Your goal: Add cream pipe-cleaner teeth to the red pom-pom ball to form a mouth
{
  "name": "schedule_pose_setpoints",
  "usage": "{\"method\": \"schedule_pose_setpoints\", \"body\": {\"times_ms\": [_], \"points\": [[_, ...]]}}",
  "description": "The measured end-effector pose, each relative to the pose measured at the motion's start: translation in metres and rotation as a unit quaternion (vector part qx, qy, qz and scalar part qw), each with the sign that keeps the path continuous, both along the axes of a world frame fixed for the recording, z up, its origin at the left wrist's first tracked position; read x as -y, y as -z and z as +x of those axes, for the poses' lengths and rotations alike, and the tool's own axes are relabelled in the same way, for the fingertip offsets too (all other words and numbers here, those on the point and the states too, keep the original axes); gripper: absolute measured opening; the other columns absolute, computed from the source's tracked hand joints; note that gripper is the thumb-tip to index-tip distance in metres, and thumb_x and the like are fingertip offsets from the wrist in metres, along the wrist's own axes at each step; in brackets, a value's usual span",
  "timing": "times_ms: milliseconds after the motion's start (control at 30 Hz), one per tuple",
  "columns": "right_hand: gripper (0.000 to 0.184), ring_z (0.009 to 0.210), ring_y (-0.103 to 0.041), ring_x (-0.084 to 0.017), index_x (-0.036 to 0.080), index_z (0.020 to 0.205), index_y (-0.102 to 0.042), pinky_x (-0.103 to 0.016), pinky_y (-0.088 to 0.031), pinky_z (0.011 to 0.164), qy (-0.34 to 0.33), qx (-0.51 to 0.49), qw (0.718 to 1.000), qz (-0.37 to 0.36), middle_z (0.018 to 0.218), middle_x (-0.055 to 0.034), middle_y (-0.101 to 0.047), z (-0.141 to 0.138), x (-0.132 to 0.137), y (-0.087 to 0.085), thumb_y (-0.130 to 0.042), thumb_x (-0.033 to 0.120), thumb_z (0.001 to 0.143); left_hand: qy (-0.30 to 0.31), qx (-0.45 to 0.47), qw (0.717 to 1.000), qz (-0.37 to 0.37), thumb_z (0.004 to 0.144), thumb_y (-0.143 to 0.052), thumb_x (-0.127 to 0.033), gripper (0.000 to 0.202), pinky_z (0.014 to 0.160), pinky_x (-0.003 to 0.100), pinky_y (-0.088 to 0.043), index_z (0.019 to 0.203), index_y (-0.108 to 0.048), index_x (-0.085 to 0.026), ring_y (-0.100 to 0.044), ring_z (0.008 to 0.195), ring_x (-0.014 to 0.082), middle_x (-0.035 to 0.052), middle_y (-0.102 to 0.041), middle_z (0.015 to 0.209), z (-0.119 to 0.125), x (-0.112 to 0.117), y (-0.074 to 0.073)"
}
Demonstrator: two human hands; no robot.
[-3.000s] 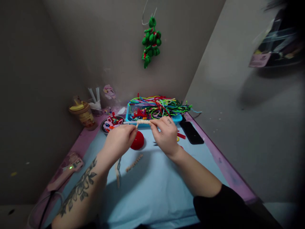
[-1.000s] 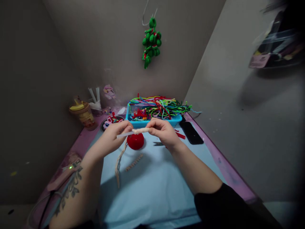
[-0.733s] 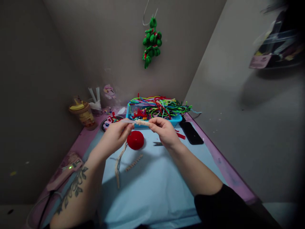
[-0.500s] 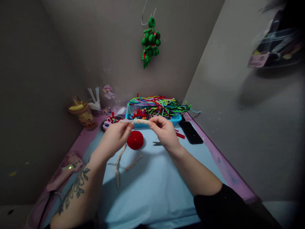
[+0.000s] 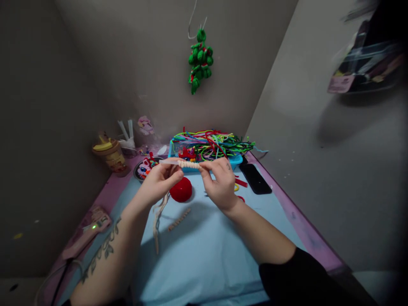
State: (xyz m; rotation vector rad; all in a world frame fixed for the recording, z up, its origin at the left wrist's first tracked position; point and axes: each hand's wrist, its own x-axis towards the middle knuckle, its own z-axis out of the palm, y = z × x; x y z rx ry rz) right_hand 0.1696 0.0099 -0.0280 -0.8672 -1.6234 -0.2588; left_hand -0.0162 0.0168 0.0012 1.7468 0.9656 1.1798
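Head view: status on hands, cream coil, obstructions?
Left hand at white stick, grip unclear; right hand pinching right end of cream coil. Coil held above blue cloth, in line with stick. Red ball partly behind left hand; coil's middle uncovered.

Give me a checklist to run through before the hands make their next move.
1. Right hand pinching the coil at one end: ok.
2. Coil wrapped around the stick: cannot tell; only its outside shows.
3. Left hand gripping the stick firmly: cannot tell.
4. Scissors in full view: not ok, mostly hidden by the right hand.
5. Red ball apart from the loose coil: ok.
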Motion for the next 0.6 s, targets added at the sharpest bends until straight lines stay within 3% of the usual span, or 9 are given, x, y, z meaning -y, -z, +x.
{"method": "schedule_pose_setpoints", "body": {"times_ms": [267,600], "points": [[0.013,0.073,-0.053,-0.020,0.022,0.091,-0.070,-0.035,-0.045,0.071,0.017,0.024,0.999,0.032,0.076,-0.0054,-0.062,0.0009,0.0035,-0.0006,-0.058,0.017,0.090,-0.065,0.071,0.995,0.003,0.074,-0.072,-0.049,0.036,0.054,0.025,-0.040,0.089,-0.068,-0.017,-0.051,0.058,0.0121,0.0016,-0.062,0.069,0.0085,0.0032,0.0101],[0.016,0.073,-0.053,-0.020,0.024,0.092,-0.071,-0.036,-0.045,0.069,0.011,0.023,0.999,0.022,0.076,-0.0056,-0.061,-0.0002,0.0067,0.0004,-0.057,0.015,0.089,-0.102,0.060,0.989,0.090,0.076,-0.073,-0.043,0.025,0.061,0.029,-0.047,0.078,-0.071,-0.018,-0.058,0.067,0.0158,0.0050,-0.068,0.077,0.0106,0.0087,0.0039]]}}
